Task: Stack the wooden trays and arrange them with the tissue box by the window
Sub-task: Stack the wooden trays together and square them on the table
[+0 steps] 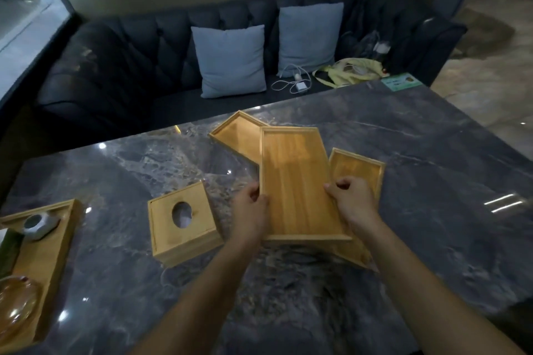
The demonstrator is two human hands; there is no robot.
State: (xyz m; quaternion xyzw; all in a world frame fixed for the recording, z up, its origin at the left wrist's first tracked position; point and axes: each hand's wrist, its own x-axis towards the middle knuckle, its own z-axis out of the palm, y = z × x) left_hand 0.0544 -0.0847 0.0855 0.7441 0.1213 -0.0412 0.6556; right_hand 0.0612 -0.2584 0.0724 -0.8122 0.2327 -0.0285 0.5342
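A long wooden tray (pixel 297 179) is held above the dark marble table (pixel 432 181), gripped on its two long sides by my left hand (pixel 249 212) and my right hand (pixel 353 200). It overlaps two other wooden trays: one (pixel 239 135) lies behind it to the left, and another (pixel 360 170) lies under its right side, partly hidden. A square wooden tissue box (pixel 181 225) with an oval hole in its top sits on the table to the left of my left hand. The window (pixel 26 0) is at the far left.
A fourth wooden tray (pixel 54 242) at the table's left edge holds a grey-and-white angular dish (pixel 37 226) and an amber glass bowl (pixel 14 308). Behind the table stands a dark sofa (pixel 121 66) with two blue cushions, a charger cable and a yellow bag.
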